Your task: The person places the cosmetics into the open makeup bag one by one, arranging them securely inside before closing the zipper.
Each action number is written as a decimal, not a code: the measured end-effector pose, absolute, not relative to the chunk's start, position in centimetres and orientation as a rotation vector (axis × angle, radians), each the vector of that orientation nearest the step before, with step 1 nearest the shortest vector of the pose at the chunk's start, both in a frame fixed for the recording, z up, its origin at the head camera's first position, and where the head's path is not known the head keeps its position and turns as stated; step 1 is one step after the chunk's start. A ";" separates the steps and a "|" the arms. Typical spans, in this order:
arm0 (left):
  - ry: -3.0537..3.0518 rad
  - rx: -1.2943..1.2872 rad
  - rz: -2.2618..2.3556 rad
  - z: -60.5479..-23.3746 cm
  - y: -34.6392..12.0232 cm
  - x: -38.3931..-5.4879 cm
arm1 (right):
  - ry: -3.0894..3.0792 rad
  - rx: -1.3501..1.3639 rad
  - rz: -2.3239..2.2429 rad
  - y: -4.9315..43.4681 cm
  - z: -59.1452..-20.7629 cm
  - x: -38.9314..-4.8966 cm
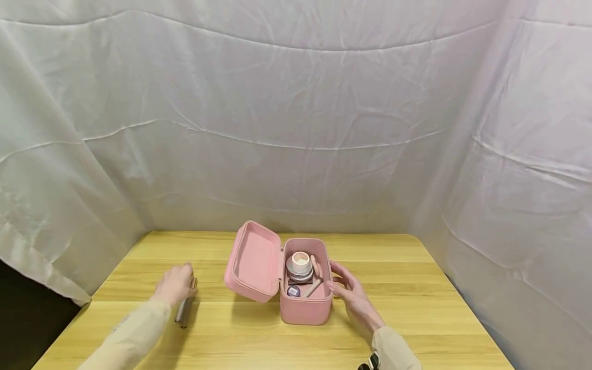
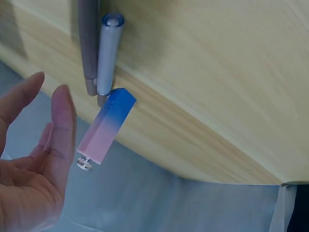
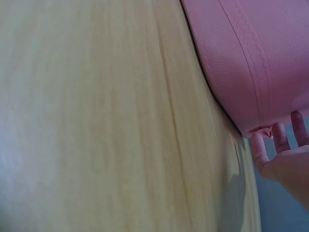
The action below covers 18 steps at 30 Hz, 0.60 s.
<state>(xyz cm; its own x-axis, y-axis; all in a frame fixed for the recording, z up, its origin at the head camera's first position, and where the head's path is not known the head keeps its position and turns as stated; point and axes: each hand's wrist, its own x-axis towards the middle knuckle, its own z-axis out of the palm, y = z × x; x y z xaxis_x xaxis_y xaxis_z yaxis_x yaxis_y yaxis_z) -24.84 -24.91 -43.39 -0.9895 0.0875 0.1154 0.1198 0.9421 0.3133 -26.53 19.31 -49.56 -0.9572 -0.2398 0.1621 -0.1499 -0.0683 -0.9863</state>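
Observation:
My left hand (image 1: 173,285) is over the left part of the table. In the left wrist view its fingers are fairly straight and apart from a small stick with a blue-to-pink fade (image 2: 108,125) and a clear bead at one end. Beside that stick lie a grey-brown pen-like tube (image 2: 88,46) and a silvery one (image 2: 108,58). A pink cosmetic case (image 1: 305,312) stands mid-table, its lid (image 1: 256,262) swung open to the left. My right hand (image 1: 353,298) rests against the case's right side with extended fingers, some touching the wall.
Inside the case sit a small white jar (image 1: 300,260) on a silvery round container (image 1: 299,275), a dark round piece with a white label (image 1: 293,291) and a pale stick (image 1: 312,288). The wooden table (image 1: 393,262) is bordered by hanging white cloth (image 1: 296,180).

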 end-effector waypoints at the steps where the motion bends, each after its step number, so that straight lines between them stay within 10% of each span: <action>1: -3.009 -0.143 -0.486 -43.5 -24.9 -24.8 | 2.101 -0.437 -2.208 19.3 -49.6 -26.5; 18: -3.021 -0.044 -0.523 -45.0 -24.6 -25.0 | 2.102 -0.418 -2.203 19.3 -49.5 -26.6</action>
<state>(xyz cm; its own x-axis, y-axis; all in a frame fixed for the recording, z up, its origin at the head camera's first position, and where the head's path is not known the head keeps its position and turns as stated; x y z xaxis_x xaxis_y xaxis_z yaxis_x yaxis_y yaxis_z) -25.01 -24.57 -45.01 -0.9967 0.0152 0.0792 0.0409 0.9415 0.3347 -26.62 19.27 -49.54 -0.9608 -0.2344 0.1482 -0.1369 -0.0636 -0.9885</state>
